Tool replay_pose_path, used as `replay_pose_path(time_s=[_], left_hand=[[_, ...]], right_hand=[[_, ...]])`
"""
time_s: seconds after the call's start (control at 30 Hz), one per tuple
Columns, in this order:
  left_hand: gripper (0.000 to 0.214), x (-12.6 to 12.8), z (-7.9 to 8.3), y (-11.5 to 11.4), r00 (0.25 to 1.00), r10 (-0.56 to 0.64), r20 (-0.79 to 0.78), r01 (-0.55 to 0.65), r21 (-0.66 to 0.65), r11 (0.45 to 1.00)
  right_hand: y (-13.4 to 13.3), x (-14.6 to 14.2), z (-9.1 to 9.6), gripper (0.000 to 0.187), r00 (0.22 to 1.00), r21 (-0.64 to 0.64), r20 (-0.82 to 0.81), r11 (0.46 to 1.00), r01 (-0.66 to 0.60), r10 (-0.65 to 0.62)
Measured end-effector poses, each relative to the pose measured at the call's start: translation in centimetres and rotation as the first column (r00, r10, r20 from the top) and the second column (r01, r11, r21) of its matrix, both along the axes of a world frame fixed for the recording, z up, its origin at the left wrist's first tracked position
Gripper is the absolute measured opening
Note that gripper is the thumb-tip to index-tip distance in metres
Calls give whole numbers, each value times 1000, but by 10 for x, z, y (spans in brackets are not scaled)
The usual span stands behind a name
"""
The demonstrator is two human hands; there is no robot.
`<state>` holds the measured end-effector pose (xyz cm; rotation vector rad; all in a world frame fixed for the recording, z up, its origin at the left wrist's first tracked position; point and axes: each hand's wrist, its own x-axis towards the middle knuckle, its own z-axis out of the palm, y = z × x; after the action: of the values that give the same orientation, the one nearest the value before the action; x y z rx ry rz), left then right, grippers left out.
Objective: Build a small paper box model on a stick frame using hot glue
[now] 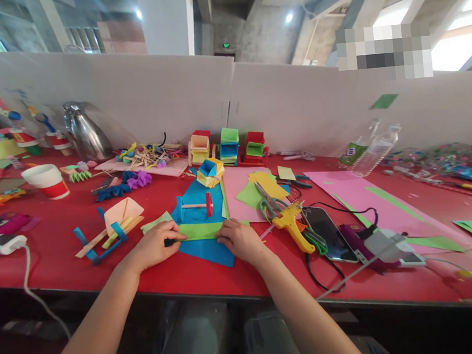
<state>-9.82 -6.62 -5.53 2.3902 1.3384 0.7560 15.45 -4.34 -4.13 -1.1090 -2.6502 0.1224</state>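
A light green paper strip (199,231) lies across a blue paper sheet (209,252) in front of me. My left hand (159,242) has its fingers closed at the strip's left end, and a small dark spot shows beneath them that I cannot make out. At the other end my right hand (241,238) pinches the strip with bent fingers. Just beyond it stands a small frame of a stick (194,206) with blue and red paper ends. Left of my left hand lies a construction of wooden sticks and blue strips (101,241), with a peach paper piece (122,213).
A yellow glue gun (293,224), scissors (268,206), phone (329,234) and purple power strip (362,248) lie right of my hands. Folded paper boxes (229,147) stand behind. A paper cup (48,181) and metal jug (85,132) are left; plastic bottles (378,151) stand right.
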Motion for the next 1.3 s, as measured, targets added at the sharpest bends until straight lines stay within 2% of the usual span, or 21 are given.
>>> replay_pose_path(time_s=[0.13, 0.3, 0.43, 0.83, 1.1, 1.3], left_hand=[[20, 0, -2, 3, 1000, 17, 13, -16, -21, 1000], [18, 2, -2, 4, 1000, 20, 0, -20, 62, 998], [18, 5, 0, 4, 998, 26, -54, -21, 91, 996], [17, 16, -3, 6, 958, 151, -243, -106, 189, 976], [14, 17, -1, 4, 961, 146, -237, -101, 192, 976], [15, 16, 0, 3, 977, 66, -203, -21, 215, 976]], right_hand=[[2, -1, -1, 12, 998, -32, -39, 998, 48, -49], [2, -3, 0, 10, 996, -29, -8, 996, 85, -85], [2, -5, -1, 11, 993, -17, 21, 993, 117, -117], [-1, -14, -4, 19, 961, 53, 125, 968, 244, -249], [3, -13, -4, 14, 943, 63, 135, 952, 299, -305], [1, -14, -3, 16, 954, 98, 135, 961, 257, -269]])
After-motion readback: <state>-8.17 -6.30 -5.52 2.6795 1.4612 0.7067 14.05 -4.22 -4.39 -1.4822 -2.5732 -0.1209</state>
